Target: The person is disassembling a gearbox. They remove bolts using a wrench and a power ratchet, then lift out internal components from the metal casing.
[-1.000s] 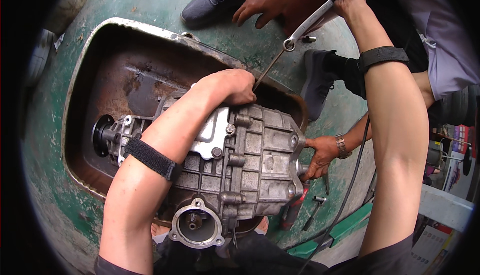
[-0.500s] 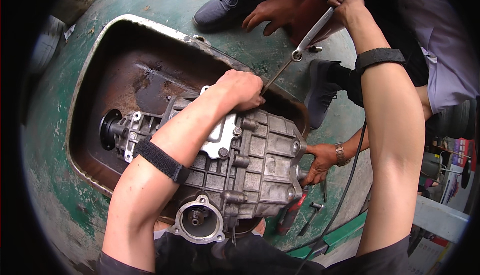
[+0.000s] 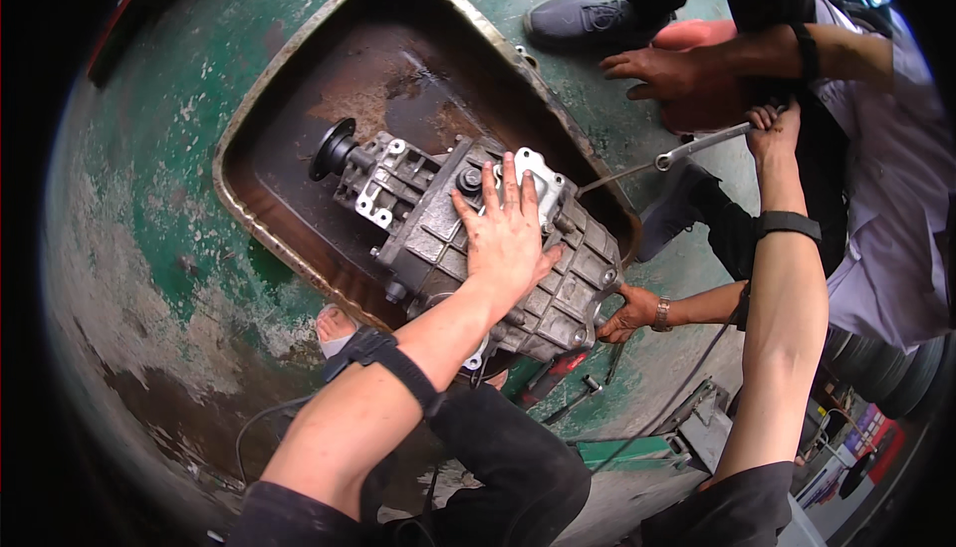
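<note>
A grey metal gearbox (image 3: 573, 273) lies partly in the brown pan, with a black round flange (image 3: 333, 149) at its far left end. My left hand (image 3: 503, 248) is open, fingers spread, resting on top of the gearbox beside a light metal cover plate (image 3: 528, 164). My right hand (image 3: 777, 131) is closed round the end of a long silver wrench (image 3: 707, 142). The wrench's ring end meets a thin rod (image 3: 617, 177) that runs down to the gearbox's far side; where the rod ends is hidden.
The worn metal pan (image 3: 261, 79) stands on a green, flaking floor. A co-worker's hand (image 3: 627, 314) with a wristwatch grips the gearbox's right end; their other hand (image 3: 652, 71) hovers near a red object (image 3: 697, 34). A red-and-black tool (image 3: 550, 376) and a ratchet (image 3: 576, 400) lie nearby.
My left hand has gone from the rod's lower end to lying flat on the gearbox. My right hand and the wrench's handle have swung lower; the view has shifted.
</note>
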`<state>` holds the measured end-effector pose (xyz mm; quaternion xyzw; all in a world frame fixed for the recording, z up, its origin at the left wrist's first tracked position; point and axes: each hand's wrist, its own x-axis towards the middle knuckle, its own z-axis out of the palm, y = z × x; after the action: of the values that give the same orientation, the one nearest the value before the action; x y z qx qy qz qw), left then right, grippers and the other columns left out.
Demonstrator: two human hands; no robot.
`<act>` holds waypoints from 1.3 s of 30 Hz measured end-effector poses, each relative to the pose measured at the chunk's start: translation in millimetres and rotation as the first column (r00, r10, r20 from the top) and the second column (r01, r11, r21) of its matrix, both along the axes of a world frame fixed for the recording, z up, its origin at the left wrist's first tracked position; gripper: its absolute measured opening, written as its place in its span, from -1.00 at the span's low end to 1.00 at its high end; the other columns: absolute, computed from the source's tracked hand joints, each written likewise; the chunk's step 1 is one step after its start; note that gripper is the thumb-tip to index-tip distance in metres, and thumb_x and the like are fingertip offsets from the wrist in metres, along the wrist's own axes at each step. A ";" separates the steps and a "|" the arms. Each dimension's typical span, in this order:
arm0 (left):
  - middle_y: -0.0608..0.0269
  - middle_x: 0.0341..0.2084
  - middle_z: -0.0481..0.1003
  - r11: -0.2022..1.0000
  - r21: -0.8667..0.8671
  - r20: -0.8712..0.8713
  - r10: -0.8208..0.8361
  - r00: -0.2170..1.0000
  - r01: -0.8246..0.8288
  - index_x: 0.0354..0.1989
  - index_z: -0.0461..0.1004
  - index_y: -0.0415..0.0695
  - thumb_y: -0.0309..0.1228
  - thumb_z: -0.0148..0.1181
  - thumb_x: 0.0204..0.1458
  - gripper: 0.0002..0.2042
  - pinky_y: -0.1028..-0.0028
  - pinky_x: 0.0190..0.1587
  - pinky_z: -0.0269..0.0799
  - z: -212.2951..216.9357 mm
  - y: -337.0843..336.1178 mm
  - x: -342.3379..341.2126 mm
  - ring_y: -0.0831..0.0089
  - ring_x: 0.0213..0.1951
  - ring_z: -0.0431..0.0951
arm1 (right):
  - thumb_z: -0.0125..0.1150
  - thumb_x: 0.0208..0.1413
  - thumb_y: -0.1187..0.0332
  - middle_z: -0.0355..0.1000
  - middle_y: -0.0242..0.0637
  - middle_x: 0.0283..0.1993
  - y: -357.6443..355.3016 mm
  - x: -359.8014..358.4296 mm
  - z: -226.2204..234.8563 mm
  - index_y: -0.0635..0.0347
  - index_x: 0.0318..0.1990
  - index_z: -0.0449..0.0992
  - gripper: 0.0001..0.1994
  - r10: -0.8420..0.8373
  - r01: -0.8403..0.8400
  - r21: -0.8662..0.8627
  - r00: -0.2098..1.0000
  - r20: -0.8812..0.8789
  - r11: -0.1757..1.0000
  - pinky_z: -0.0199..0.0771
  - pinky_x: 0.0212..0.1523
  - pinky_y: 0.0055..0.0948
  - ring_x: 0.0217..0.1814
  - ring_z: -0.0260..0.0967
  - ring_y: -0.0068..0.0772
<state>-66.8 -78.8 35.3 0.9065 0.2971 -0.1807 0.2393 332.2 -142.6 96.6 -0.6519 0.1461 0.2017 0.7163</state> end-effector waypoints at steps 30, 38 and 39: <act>-0.04 0.43 -0.19 0.968 0.039 -0.090 0.251 0.964 -0.249 0.44 -0.11 0.16 0.32 0.02 -0.05 -0.08 -0.50 0.17 -0.35 -19.0 -24.5 37.7 -0.26 0.40 -0.31 | -0.09 0.12 0.41 -0.18 -0.48 -0.67 16.3 -2.8 0.5 0.03 -0.60 0.03 -0.71 0.130 -0.133 -0.060 0.991 -0.039 0.989 -0.17 -0.65 -0.52 -0.71 -0.26 -0.50; 0.03 0.39 -0.06 0.946 0.218 -0.044 0.257 0.966 -0.241 0.35 0.11 0.36 0.17 -0.11 0.13 -0.41 -0.41 0.19 -0.19 -30.1 -31.6 35.2 -0.16 0.38 -0.15 | 0.00 0.07 0.44 -0.14 -0.47 -0.74 11.7 -1.3 12.2 0.03 -0.64 0.05 -0.69 0.106 -0.103 0.026 0.981 -0.161 0.994 -0.14 -0.66 -0.48 -0.76 -0.24 -0.48; 0.02 0.40 -0.07 0.947 0.222 -0.043 0.249 0.967 -0.234 0.35 0.13 0.34 0.16 -0.14 0.15 -0.42 -0.42 0.20 -0.23 -30.9 -31.8 34.3 -0.17 0.39 -0.17 | 0.00 0.06 0.44 -0.13 -0.47 -0.75 11.8 -2.3 12.6 0.03 -0.64 0.06 -0.69 0.104 -0.099 0.041 0.981 -0.165 0.994 -0.13 -0.66 -0.48 -0.77 -0.24 -0.48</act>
<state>-32.5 -110.5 4.4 0.8768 0.4321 -0.1486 0.1498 329.8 -130.8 109.2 -0.6276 0.1690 0.2941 0.7008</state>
